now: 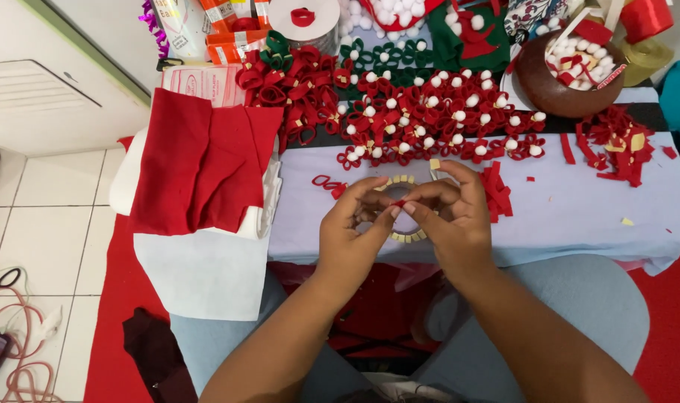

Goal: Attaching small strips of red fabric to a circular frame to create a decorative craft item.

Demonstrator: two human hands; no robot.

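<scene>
Tabletop (579, 216): felt strip (399, 203) between both hands.

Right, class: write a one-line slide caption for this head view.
Left hand and right hand pinch a small red felt piece over a table of felt bows.

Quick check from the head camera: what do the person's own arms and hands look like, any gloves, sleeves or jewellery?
Both the left hand and the right hand are bare: no gloves, no rings visible. The forearms are uncovered all the way to the bottom edge, with no sleeve cuffs, watch or bracelet in view. Nails look short and unpainted.
</scene>
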